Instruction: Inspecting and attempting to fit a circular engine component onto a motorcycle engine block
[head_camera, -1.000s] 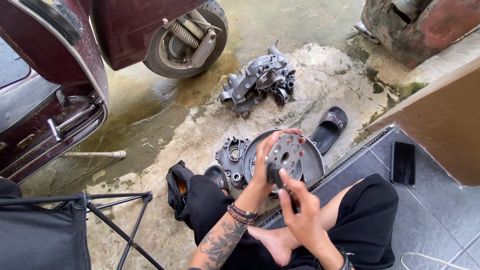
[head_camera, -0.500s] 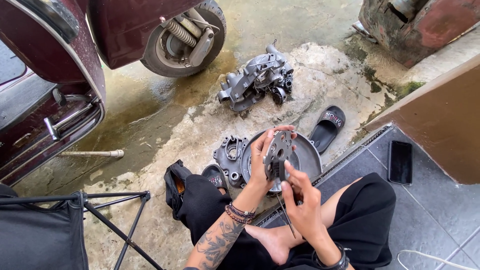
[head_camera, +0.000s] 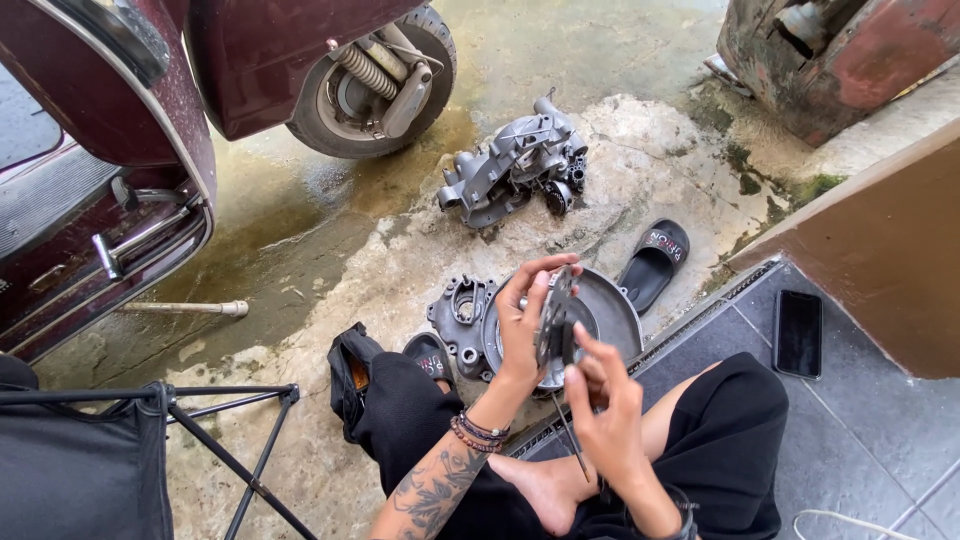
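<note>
Left hand (head_camera: 525, 320) wrapped around a round metal plate (head_camera: 553, 318), held edge-on above the metal bowl (head_camera: 610, 310). Right hand (head_camera: 605, 410) pinches a thin tool (head_camera: 570, 440) against the plate. Engine casing (head_camera: 515, 165) lies well apart on the concrete.

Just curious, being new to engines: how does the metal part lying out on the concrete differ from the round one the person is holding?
The engine casing lies untouched on the concrete, bulky and knobbly. The round plate is flat, thin, turned edge-on, in the grip of the left hand, with the right hand against it. Both are grey metal.
</note>
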